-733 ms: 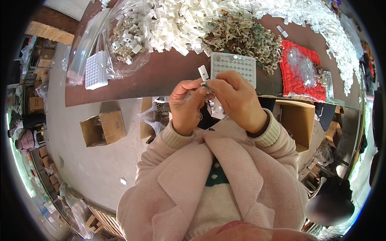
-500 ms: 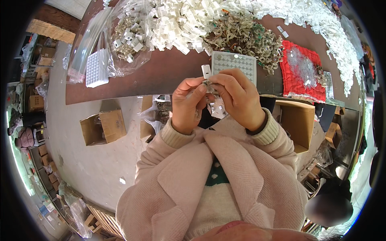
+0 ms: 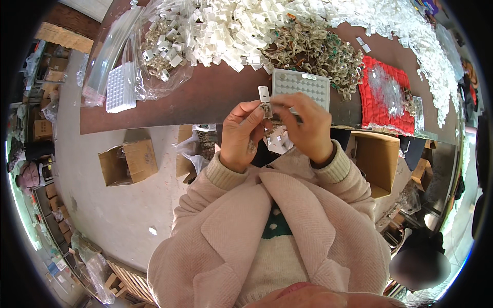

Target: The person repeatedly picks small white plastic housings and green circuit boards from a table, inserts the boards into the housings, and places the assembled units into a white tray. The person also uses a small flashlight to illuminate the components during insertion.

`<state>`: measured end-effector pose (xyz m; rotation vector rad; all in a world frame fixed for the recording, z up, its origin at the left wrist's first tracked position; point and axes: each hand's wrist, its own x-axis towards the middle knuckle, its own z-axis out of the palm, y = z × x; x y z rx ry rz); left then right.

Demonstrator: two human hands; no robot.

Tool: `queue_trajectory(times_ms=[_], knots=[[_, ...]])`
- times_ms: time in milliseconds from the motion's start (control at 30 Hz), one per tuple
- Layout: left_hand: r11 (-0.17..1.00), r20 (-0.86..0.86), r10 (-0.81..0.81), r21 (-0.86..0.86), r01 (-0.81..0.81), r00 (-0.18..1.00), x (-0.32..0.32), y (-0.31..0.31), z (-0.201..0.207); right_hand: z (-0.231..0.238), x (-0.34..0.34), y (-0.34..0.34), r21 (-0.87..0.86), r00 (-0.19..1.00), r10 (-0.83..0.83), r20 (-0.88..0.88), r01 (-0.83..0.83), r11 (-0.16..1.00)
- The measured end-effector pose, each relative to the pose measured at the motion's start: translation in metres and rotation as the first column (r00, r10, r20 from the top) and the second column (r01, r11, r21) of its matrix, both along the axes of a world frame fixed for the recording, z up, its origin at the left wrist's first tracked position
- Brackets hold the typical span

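Pinched between the thumb and fingertips of my left hand is a small white plastic casing, standing upright with a clear and metallic part at its lower end. Right beside it hovers my right hand, its fingers bent toward the casing and smeared by motion. Whether those fingers touch the casing or hold a small piece cannot be made out. Just beyond my hands lies a pale tray with round pockets, a few shiny discs along its far edge.
White casings are heaped at the back of the brown table. Clear curled parts with wires lie right of them. A red cloth is at the right, a white pocketed tray at the left. Cardboard boxes stand below.
My right fingers have drawn back slightly to the right from the casing, showing more of its lower end. My left hand keeps its hold with little movement.
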<state>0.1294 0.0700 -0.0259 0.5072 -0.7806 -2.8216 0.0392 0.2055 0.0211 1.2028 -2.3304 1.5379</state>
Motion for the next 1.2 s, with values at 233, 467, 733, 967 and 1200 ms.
queue_trajectory(times_ms=[233, 467, 733, 967, 1200], knots=[[1.000, 0.021, 0.013, -0.011, -0.013, 1.000, -0.001, -0.005, -0.001, -0.030, -0.042, -0.011, 0.263, 0.929, -0.223, -0.295, 0.303, 0.916], [1.000, -0.025, 0.013, -0.002, -0.013, 1.000, -0.002, -0.009, -0.003, -0.022, -0.039, -0.015, 0.263, 0.956, -0.208, -0.207, 0.259, 0.929], [0.999, -0.012, 0.037, 0.032, -0.036, 0.999, 0.002, -0.005, 0.002, 0.001, 0.004, -0.016, 0.016, 0.997, -0.031, -0.073, 0.032, 0.999], [0.995, -0.055, 0.004, 0.100, 0.001, 0.998, 0.009, -0.003, 0.000, 0.007, 0.000, -0.004, 0.099, 0.993, 0.097, 0.068, -0.104, 0.990], [0.990, -0.085, 0.025, 0.143, -0.012, 0.996, 0.011, 0.000, 0.004, 0.000, 0.020, -0.003, -0.028, 0.989, 0.055, -0.134, -0.060, 0.998]])
